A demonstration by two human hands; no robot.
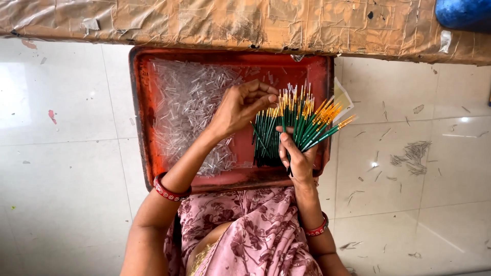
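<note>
Brushes: fan of thin green-handled paint brushes with yellow tips point(294, 128) over red metal tray point(143, 102). Right hand point(299, 158) fingers closed round handles. Left hand point(240, 107) fingers pinch tips. Light, stiff, slippery; hold low.

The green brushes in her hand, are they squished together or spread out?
Spread out. The green brushes fan apart at their yellow tips above the right hand, while the left hand touches the tips.

Your tray point(140, 110) rests on the floor point(61, 179) just beyond your lap, its far edge under a wrapped ledge point(230, 23). Small tubes point(189, 107) lie in its left half. Your right hand point(299, 158) holds fanned brushes point(296, 125) over its right half, your left hand point(243, 105) at their tips.
</note>
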